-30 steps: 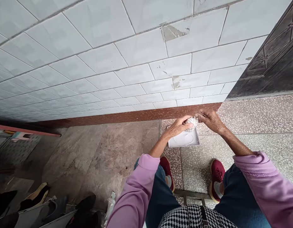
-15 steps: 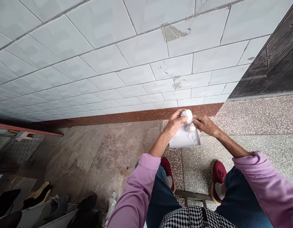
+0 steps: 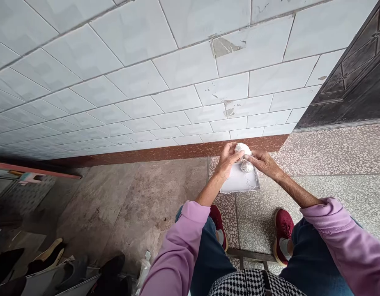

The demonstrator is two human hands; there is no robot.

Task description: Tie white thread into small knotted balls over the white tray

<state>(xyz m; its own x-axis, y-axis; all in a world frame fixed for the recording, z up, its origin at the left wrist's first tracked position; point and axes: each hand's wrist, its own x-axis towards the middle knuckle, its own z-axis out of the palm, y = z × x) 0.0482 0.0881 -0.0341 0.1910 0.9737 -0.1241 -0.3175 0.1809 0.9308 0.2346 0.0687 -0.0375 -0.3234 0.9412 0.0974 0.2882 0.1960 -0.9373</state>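
Observation:
A white ruffled ball is held up over the shallow box, its material hard to make out. My left hand is closed around its left side, thumb across the front. On the other side, my right hand pinches at the ball's lower right edge with thumb and fingers together. Below them is a white shallow box or lid on the floor. In it lies a second ball, silvery white, with thin white cord trailing near it.
A white tiled wall rises in front, with a dark door at its right. Red shoes stand on the speckled floor. Several shoes sit at the lower left, near a plastic bag.
My right hand has shifted slightly left, its thumb now against the ball's lower edge. The ball has turned or tilted a little. The cord in the box lies differently.

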